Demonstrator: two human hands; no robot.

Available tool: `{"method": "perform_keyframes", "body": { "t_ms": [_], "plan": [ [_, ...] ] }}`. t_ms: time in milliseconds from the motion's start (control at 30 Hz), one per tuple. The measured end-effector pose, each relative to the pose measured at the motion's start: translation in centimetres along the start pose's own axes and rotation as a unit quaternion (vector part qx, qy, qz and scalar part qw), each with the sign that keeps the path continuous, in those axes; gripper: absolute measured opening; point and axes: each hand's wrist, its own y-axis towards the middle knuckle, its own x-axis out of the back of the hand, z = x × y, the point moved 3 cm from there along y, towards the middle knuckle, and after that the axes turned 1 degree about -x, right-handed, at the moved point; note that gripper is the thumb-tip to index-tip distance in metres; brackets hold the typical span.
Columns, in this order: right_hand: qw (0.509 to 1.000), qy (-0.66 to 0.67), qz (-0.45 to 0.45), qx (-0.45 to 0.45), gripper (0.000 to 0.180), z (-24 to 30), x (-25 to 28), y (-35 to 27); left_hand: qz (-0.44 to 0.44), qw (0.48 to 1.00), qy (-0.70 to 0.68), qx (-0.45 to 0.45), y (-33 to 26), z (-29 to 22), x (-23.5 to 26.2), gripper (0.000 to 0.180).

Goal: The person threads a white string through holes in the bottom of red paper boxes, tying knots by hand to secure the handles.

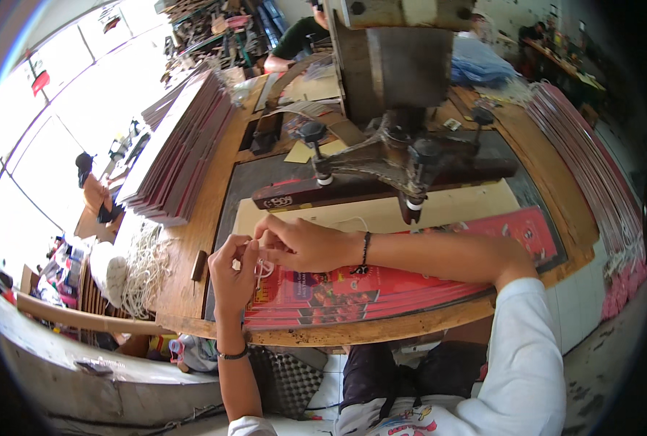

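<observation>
My left hand (233, 280) and my right hand (305, 243) meet over the left end of a flat stack of glossy red printed paper bags (403, 272). Thumbs and fingers of both are pinched together, nearly touching; whatever lies between the fingertips is too small to make out. A thin pale cord (354, 219) curves over the cream board (454, 202) just beyond my right hand. My right forearm reaches across the bags from the right. Behind the board stands a dark metal press head (403, 156) with a long bar (294, 195) below its arms.
Tall stacks of folded bags stand at the left (182, 145) and right (585, 167) of the wooden table (200, 240). A tool with a dark handle (198, 265) lies near my left hand. Bundled white cord (145, 269) hangs at the left edge. Other people sit farther off.
</observation>
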Motion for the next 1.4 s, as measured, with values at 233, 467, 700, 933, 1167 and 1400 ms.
{"method": "perform_keyframes", "body": {
  "t_ms": [233, 467, 700, 933, 1167, 1400],
  "plan": [
    [0.925, -0.339, -0.084, 0.15, 0.038, 5.8, -1.3, 0.6, -0.045, 0.999, 0.001, -0.023, 0.0, 1.0, 1.7, 0.02],
    [0.921, -0.349, 0.11, 0.136, 0.038, 10.4, -0.2, -6.2, -0.022, 0.998, 0.054, 0.002, -0.1, 0.8, 1.7, 0.024],
    [0.885, -0.434, 0.163, -0.042, 0.063, 11.5, 7.1, -19.9, -0.096, 0.994, -0.023, -0.039, -0.2, 0.1, 0.8, 0.015],
    [0.868, -0.472, -0.026, -0.148, 0.082, 13.8, 14.9, -26.4, 0.003, 0.996, 0.074, -0.041, -1.0, -1.9, 3.8, 0.025],
    [0.769, -0.55, 0.087, -0.315, 0.095, 10.3, 13.0, -31.9, 0.242, 0.945, 0.192, -0.104, -5.2, -4.5, 2.0, 0.093],
    [0.857, -0.402, -0.097, -0.307, 0.104, 11.5, 14.0, -31.4, 0.276, 0.909, 0.293, -0.108, -6.2, -4.8, 2.1, 0.098]
  ]
}}
